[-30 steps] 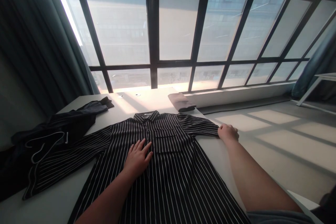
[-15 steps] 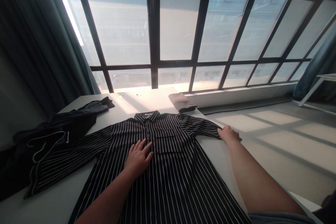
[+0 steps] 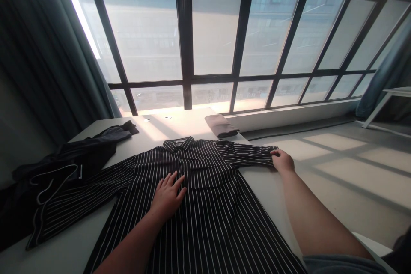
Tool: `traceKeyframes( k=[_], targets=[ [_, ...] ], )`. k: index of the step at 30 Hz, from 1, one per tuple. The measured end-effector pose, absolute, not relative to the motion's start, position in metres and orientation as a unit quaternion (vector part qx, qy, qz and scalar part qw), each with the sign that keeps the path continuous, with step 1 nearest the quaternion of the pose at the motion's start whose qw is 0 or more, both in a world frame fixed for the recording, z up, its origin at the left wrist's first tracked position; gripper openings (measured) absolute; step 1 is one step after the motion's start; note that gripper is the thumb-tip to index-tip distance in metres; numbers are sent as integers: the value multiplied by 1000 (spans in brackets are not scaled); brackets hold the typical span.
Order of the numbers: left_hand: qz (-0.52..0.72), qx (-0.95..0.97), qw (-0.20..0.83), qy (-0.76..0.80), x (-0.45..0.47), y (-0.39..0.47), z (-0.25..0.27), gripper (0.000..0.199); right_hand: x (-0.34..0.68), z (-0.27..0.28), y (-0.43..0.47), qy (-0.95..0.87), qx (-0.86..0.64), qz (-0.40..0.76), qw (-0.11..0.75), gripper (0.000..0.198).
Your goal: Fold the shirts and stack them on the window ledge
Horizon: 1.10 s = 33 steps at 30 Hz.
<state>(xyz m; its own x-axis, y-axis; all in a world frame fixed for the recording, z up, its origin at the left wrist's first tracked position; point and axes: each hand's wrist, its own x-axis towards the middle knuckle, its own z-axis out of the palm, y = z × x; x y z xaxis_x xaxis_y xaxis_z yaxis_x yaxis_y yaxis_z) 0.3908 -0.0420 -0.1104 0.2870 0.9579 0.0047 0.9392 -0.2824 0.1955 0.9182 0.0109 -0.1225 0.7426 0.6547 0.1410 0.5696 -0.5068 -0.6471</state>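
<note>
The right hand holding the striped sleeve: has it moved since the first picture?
Yes, slightly: judged against the folded grayish cloth lying on the white table, the right hand has shifted rightward, with the striped shirt sleeve drawn out straighter.

A black shirt (image 3: pixel 205 209) with thin white stripes lies spread out, front up, on a white desk (image 3: pixel 180 126), filling the lower middle of the frame. Its collar (image 3: pixel 186 144) sits near the centre; one sleeve (image 3: pixel 93 188) slants to the lower left, the other stretches right.

Just one head cam, pretty close above the striped shirt (image 3: pixel 205 209), forward-and-down view, windows (image 3: pixel 216 25) beyond it
</note>
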Motion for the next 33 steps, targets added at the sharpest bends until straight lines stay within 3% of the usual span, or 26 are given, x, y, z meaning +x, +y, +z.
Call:
traceKeyframes(
  k=[11, 21, 28, 33],
  targets=[
    [60, 797, 76, 596, 392, -43, -109, 55, 919, -114, 17, -320, -835, 39, 446, 47],
    [61, 799, 66, 595, 393, -42, -110, 54, 871, -57, 27, -448, -733, 2, 512, 52],
    [65, 798, 67, 595, 393, -42, -110, 54, 781, -19, 33, -608, -615, 18, 501, 56],
    [72, 799, 66, 593, 392, -41, -112, 54, 704, -17, 20, -721, -528, 119, 433, 64]
  ],
)
